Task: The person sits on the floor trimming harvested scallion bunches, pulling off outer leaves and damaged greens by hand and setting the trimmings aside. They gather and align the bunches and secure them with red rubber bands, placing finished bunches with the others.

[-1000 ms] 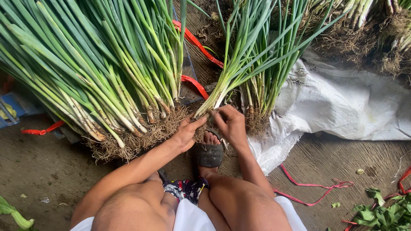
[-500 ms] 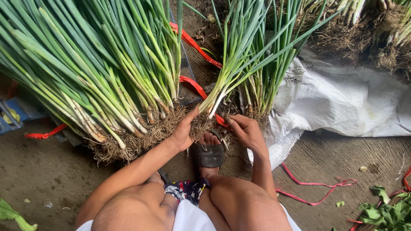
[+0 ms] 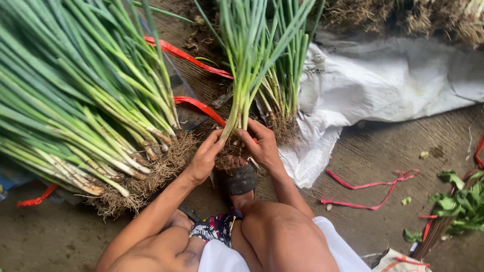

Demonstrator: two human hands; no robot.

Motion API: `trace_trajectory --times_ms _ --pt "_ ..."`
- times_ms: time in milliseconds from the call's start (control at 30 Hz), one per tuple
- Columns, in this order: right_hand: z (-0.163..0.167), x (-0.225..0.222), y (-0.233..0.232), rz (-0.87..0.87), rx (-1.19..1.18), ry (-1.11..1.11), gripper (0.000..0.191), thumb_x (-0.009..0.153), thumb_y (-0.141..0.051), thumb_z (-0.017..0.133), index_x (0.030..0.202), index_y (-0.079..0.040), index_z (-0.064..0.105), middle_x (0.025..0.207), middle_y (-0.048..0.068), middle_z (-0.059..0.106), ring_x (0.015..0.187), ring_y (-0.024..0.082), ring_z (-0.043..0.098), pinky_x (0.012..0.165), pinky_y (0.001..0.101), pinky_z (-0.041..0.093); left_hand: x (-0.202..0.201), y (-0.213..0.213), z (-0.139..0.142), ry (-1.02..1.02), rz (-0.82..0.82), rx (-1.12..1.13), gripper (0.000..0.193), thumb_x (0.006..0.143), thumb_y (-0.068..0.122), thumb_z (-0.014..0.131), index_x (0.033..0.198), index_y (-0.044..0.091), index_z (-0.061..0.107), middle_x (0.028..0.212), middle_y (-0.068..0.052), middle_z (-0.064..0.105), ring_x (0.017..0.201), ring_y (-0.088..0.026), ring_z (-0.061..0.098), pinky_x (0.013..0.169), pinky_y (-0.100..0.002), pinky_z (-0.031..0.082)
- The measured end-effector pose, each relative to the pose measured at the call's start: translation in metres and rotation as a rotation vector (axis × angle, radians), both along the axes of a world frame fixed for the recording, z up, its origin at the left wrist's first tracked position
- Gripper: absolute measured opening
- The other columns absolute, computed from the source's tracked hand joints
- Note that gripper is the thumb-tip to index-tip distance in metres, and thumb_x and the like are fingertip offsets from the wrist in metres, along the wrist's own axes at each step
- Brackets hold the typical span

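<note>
Scallions in a small bunch (image 3: 242, 90) stand upright, gripped at their rooty base between my left hand (image 3: 204, 158) and right hand (image 3: 263, 146), fingers curled closed around it, above my sandalled foot (image 3: 239, 179). Beside lies a large scallion pile (image 3: 75, 106), red ties (image 3: 201, 107) and a white sack (image 3: 373, 85).

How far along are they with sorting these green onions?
Looks done: a big heap of green onions lies to the left, roots lined up. In hand: the left hand and right hand grip a small bunch at its roots. Seemingly left: another upright clump and more rooty plants above the white sack.
</note>
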State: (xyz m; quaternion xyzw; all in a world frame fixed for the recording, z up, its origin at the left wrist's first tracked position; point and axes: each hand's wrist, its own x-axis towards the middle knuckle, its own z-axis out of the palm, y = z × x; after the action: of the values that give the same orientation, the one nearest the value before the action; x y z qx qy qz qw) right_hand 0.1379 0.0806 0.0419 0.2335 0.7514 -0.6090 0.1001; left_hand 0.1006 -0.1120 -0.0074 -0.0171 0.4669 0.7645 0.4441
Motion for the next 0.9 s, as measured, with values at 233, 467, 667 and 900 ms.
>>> trace_trajectory --times_ms 233,467,667,900 --pt "-0.022 0.016 0.015 0.173 0.437 0.334 0.024 0.108 -0.017 0.056 0.122 -0.006 0.072 0.116 0.012 0.066 0.111 0.026 0.062 0.1 0.0397 0.051 -0.001 0.013 0.01 -0.253 -0.21 -0.04 0.051 0.092 0.027 0.074 0.132 0.002 0.056 0.115 -0.011 0.065 0.104 -0.02 0.064 0.091 -0.036 0.053" --pt "-0.062 0.012 0.127 -0.197 0.648 -0.245 0.049 0.097 -0.033 0.07 0.133 -0.001 0.063 0.105 0.014 0.068 0.09 0.023 0.062 0.077 0.0373 0.052 -0.003 0.004 0.015 -0.486 -0.189 0.102 0.041 0.097 0.026 0.07 0.122 -0.006 0.061 0.123 -0.025 0.065 0.106 -0.03 0.075 0.095 -0.044 0.058" --pt "-0.018 0.019 0.14 -0.268 0.452 -0.067 0.037 0.094 -0.019 0.069 0.126 -0.001 0.069 0.096 0.008 0.072 0.078 0.015 0.066 0.07 0.0309 0.054 -0.015 0.001 0.024 -0.368 -0.152 0.111 0.055 0.09 0.018 0.066 0.141 0.004 0.048 0.126 -0.015 0.068 0.114 -0.028 0.068 0.097 -0.044 0.057" --pt "0.008 0.033 0.132 -0.519 -0.267 0.06 0.025 0.101 -0.018 0.067 0.118 0.001 0.066 0.097 0.007 0.069 0.078 0.013 0.065 0.07 0.0289 0.053 -0.002 -0.006 0.003 -0.73 -0.174 0.364 0.041 0.108 0.015 0.066 0.124 -0.015 0.043 0.108 -0.022 0.064 0.13 -0.038 0.065 0.101 -0.054 0.057"
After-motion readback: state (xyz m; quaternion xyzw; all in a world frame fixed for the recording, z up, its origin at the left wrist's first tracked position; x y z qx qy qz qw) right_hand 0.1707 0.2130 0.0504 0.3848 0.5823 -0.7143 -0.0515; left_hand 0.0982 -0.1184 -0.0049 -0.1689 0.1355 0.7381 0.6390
